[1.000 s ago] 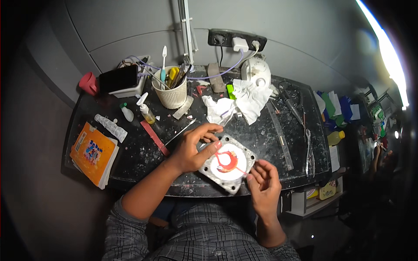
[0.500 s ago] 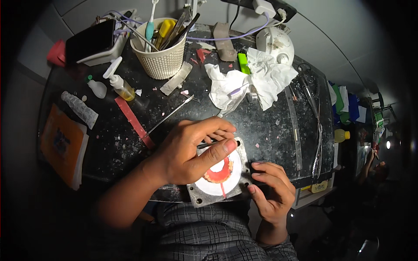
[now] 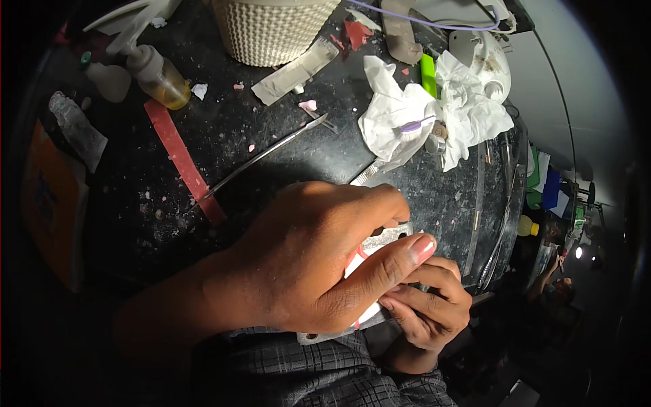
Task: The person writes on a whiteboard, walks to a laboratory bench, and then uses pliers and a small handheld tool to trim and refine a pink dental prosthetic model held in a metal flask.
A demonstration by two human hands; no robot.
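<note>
Left hand (image 3: 298,251) over the plate (image 3: 388,239), right hand (image 3: 432,308) at its right edge; whether either pinches anything cannot be told; light, steady contact should serve best.

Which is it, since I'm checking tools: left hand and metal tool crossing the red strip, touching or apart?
Apart: the head view shows dark tabletop between left hand and tool.

Your left hand (image 3: 305,251) and white tissues (image 3: 397,98) are brightly lit; your left forearm (image 3: 166,298) sits in shadow. Fisheye rim black, wall seam (image 3: 563,95) bent, right background dim with glare spot (image 3: 578,252), orange book (image 3: 51,210) murky.
</note>
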